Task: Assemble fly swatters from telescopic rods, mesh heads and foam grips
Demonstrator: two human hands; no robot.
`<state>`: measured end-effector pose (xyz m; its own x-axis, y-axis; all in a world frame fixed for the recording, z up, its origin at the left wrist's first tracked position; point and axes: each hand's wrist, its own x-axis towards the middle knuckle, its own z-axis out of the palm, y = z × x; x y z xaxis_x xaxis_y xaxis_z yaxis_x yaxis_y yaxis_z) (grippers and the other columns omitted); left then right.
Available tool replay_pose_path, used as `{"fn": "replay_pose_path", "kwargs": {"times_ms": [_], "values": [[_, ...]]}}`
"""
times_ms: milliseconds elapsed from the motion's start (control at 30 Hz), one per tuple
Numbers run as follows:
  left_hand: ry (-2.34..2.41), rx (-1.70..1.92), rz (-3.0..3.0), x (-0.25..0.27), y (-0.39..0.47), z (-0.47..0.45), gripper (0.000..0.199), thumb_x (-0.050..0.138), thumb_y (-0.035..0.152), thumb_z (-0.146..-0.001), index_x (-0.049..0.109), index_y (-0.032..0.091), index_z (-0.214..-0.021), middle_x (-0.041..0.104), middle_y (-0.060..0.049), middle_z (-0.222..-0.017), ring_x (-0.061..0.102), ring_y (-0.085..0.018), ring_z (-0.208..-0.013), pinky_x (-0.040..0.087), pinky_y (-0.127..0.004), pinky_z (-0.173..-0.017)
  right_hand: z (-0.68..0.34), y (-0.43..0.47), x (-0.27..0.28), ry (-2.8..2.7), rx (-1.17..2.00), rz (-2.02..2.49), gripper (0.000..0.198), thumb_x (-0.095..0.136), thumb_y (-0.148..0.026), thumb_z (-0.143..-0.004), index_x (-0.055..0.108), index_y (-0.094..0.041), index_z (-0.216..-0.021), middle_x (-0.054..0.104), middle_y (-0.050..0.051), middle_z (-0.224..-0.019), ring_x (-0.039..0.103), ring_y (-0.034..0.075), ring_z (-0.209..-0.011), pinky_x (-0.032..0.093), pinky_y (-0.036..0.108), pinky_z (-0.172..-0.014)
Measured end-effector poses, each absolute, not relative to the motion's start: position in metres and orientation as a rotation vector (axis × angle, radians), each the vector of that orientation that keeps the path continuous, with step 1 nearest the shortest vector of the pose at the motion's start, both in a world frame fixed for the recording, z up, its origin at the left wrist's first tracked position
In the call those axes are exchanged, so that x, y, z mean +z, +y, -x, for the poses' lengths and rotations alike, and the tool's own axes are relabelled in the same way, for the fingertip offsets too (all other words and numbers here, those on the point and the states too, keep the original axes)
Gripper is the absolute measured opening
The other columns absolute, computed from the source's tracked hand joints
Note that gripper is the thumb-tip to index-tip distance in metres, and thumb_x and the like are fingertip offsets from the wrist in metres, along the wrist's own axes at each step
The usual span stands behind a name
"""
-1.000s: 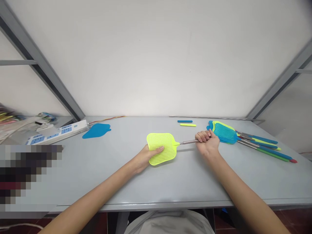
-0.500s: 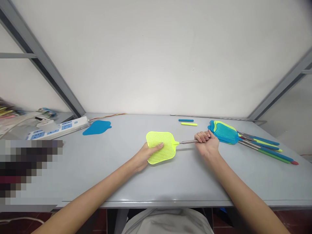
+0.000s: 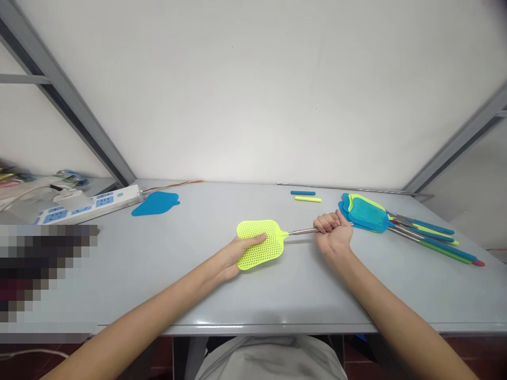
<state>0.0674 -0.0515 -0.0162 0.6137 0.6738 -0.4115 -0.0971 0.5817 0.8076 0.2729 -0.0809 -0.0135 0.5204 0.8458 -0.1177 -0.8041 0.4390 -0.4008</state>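
Observation:
A yellow-green fly swatter head (image 3: pixel 266 252) full of small holes is gripped by my left hand (image 3: pixel 232 257), thumb on top and the other fingers hidden beneath. From its neck a thin metal rod (image 3: pixel 301 231) runs to the right. My right hand (image 3: pixel 331 232) is wrapped round that rod, and the rod's bare end pokes out past the thumb. Beyond the right hand lies a pile of finished-looking fly swatters (image 3: pixel 368 214) with blue and yellow-green heads and coloured handles.
A blue swatter head (image 3: pixel 156 203) lies at left beside a white power strip (image 3: pixel 89 205). A blue handle grip (image 3: pixel 303 193) and a yellow-green handle grip (image 3: pixel 308 199) lie near the back. A long thin metal rod (image 3: pixel 348 188) runs along the wall.
The swatter head and rod have shifted slightly downward and left in view. More of the rod's bare end shows beyond my right hand. Both hands keep their hold.

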Motion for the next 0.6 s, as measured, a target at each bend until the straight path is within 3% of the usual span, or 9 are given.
{"fn": "replay_pose_path", "kwargs": {"times_ms": [600], "values": [[0.764, 0.637, -1.076, -0.0161, -0.0572, -0.0630, 0.039, 0.062, 0.031, -0.067, 0.053, 0.015, -0.101, 0.056, -0.010, -0.107, 0.056, -0.022, -0.090, 0.045, -0.034, -0.079, -0.2691, -0.0848, -0.0172, -0.047, 1.009, 0.454, 0.033, 0.031, -0.018, -0.079, 0.015, -0.017, -0.051, 0.013, -0.008, -0.040, 0.014, 0.005, -0.030, 0.015, 0.019, -0.030]]}}
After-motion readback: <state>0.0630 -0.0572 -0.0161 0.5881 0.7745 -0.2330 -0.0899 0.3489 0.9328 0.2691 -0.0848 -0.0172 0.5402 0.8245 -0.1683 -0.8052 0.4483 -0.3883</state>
